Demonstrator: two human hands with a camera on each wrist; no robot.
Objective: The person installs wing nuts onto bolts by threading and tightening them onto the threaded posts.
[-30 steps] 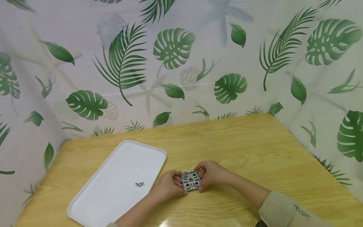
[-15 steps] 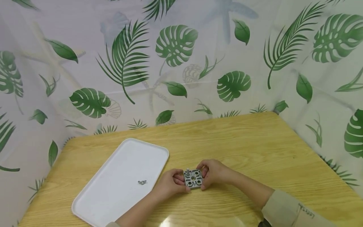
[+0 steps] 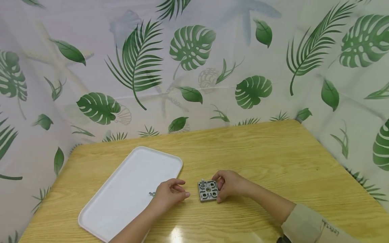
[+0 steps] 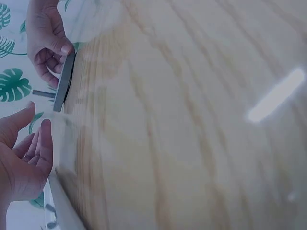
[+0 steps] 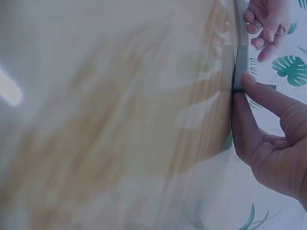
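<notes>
A square grey metal plate (image 3: 208, 190) with round holes lies on the wooden table. From its back left hole a bolt (image 3: 203, 182) stands upright. My right hand (image 3: 231, 185) holds the plate by its right side, thumb at the near corner and fingers at the far one; the right wrist view shows the plate's edge (image 5: 241, 67) by the fingers. Apart from the plate, my left hand (image 3: 169, 195) hovers over the tray's right edge with relaxed fingers and nothing between them. A small metal wing nut (image 3: 152, 194) lies on the tray, partly hidden behind this hand.
The white rectangular tray (image 3: 133, 179) with a low rim lies to the left on the wood-grain table (image 3: 258, 152). A leaf-patterned cloth (image 3: 194, 77) hangs behind the table and along its sides. Light glares off the tabletop near the front.
My left hand has let go of the plate and moved left to the tray's edge, covering part of the wing nut. My right hand still holds the plate in place.
</notes>
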